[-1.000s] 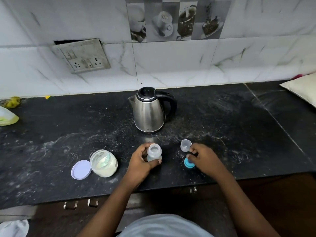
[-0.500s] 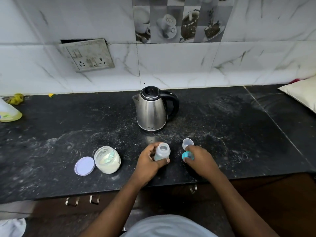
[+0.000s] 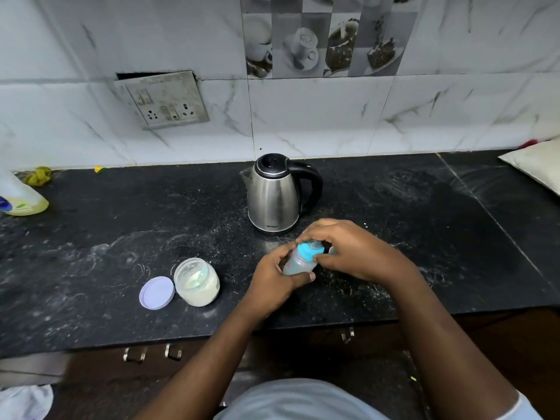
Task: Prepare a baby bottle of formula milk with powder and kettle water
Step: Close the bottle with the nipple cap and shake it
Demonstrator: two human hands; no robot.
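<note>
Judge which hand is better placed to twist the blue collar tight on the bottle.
Right. The right hand already sits over the blue collar with fingers around its rim, while the left hand wraps the bottle body below, steadying it at a tilt.

You wear a pale grey-blue short-sleeved fabric top [image 3: 291,400] at 6 o'clock; its right sleeve hem [image 3: 525,404] shows at 5 o'clock. Both forearms are bare, without rings or watch.

bottle [image 3: 298,262]: tilted, gripped by left hand [image 3: 274,280]
blue collar [image 3: 307,251]: on bottle neck, under right hand [image 3: 351,250]
kettle [image 3: 274,197]: upright just behind
</note>
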